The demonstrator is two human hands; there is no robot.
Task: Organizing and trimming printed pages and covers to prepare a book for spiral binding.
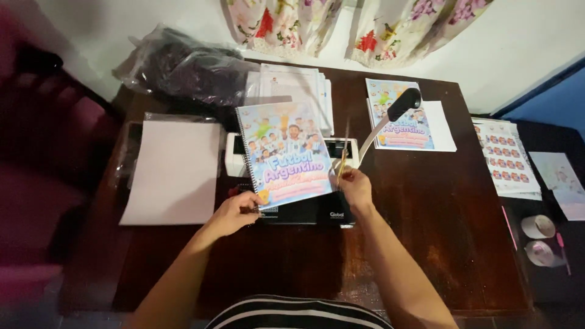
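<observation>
A spiral-bound booklet (285, 152) with a colourful cartoon cover lies tilted on top of a binding machine (304, 213). My left hand (234, 212) grips the booklet's lower left corner, by the wire spine. Pinched in my right hand (354, 187), at the booklet's lower right edge, is a pair of scissors (345, 155) that points up and away from me. The machine's lever, with a black handle (403, 105), stands raised to the right of the booklet.
A pale sheet stack (173, 170) in clear plastic lies left. A dark plastic bag (183, 70) and white paper stacks (292, 85) sit behind. Another colourful cover (399, 122) lies right on white paper. Sticker sheets (506, 158) and tape rolls (539, 237) are far right.
</observation>
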